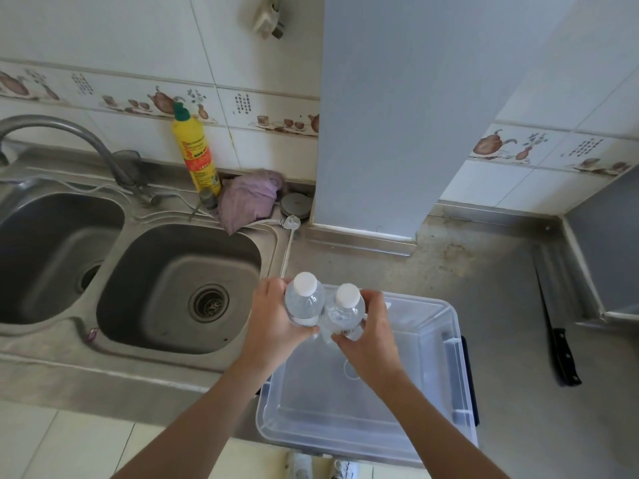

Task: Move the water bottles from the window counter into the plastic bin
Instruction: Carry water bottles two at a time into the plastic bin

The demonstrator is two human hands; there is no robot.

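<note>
left sink basin [41, 257] cropped, bottle labels unreadable

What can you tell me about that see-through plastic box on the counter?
The plastic bin is a clear, rectangular tub with rounded corners and a thick rim, open with no lid on it. A paler clip-like handle and a dark strip show on its right side. It sits on the steel counter right of the sink, its near edge overhanging the counter's front. Nothing visible lies inside. Both hands hold water bottles above its far left corner.
</note>
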